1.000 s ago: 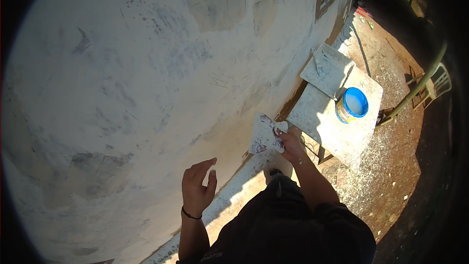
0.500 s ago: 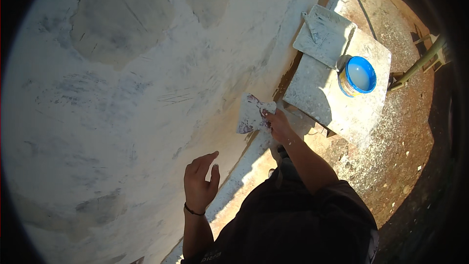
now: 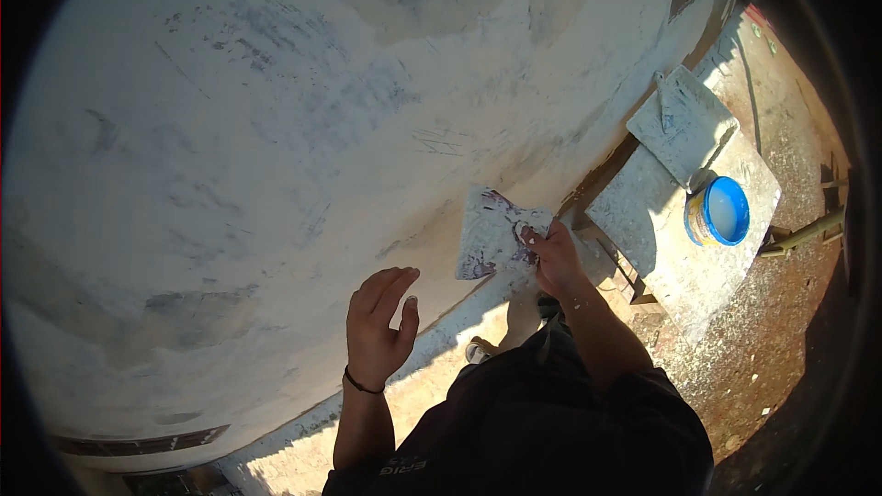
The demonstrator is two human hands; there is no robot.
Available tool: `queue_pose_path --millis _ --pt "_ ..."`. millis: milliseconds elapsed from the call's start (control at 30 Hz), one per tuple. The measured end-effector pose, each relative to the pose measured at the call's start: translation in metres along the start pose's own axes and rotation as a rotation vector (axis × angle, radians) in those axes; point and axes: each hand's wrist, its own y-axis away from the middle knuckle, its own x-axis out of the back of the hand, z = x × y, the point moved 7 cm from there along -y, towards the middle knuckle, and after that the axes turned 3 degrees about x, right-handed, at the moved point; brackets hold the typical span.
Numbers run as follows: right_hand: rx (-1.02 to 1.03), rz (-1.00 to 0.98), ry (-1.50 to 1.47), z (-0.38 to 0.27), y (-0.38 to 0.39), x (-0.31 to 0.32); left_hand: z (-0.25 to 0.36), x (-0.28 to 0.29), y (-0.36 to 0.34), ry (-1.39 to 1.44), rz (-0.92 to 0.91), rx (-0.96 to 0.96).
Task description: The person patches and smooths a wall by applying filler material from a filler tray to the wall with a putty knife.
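Observation:
My right hand (image 3: 557, 260) grips a wide putty knife (image 3: 489, 231), its blade pointing left and smeared with white and dark reddish patches. The thumb presses on top of the tool near its handle, which the fingers mostly hide. My left hand (image 3: 379, 326) holds nothing; its fingers are stretched and the thumb stands apart, with a dark band round the wrist. Behind both hands rises a pale plastered wall (image 3: 303, 174) with grey scuffs and rougher beige patches. Whether the blade touches the wall, I cannot tell.
To the right a white-spattered board table (image 3: 684, 262) carries a blue-rimmed bucket (image 3: 718, 211) of whitish liquid and a plaster-covered square board (image 3: 683, 124). A greenish pole (image 3: 808, 231) slants beyond it. My shoe (image 3: 478, 350) stands on sunlit ground at the wall's foot.
My view has swung left, so the table, bucket and wall patches sit farther right. The putty knife has shifted slightly right and lower in view, still in my right hand; the left hand stays open.

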Motion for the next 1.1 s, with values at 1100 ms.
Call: queue_pose_path --millis 1100 --pt "0.680 0.063 0.395 0.033 0.111 -0.291 -0.106 0.253 0.139 -0.103 0.332 -0.454"
